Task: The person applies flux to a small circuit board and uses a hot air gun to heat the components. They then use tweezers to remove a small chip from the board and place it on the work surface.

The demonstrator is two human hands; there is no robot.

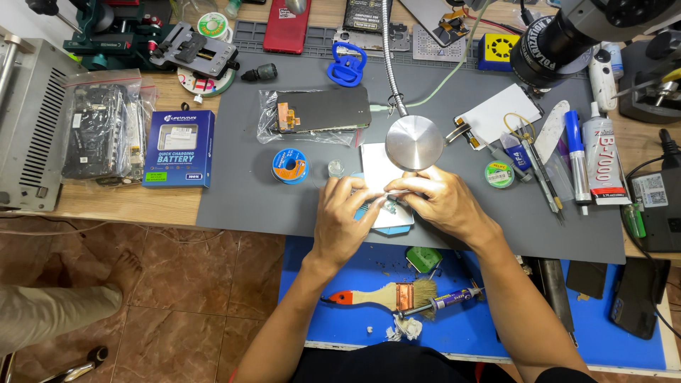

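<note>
While both hands crowd small phone part on grey mat, left hand pins it, grip closed on its edge; right hand pinches thin tweezers. Best: wrists planted on worktop, light pressure, part flat under round lamp head.

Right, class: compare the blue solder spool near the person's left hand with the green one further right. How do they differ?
The blue solder spool is larger; the green solder spool is smaller. The blue one shows an orange middle, the green one a pale label. The blue one lies near the left hand, the green one beyond the right hand, beside the pens. Both lie flat on the grey mat.
</note>
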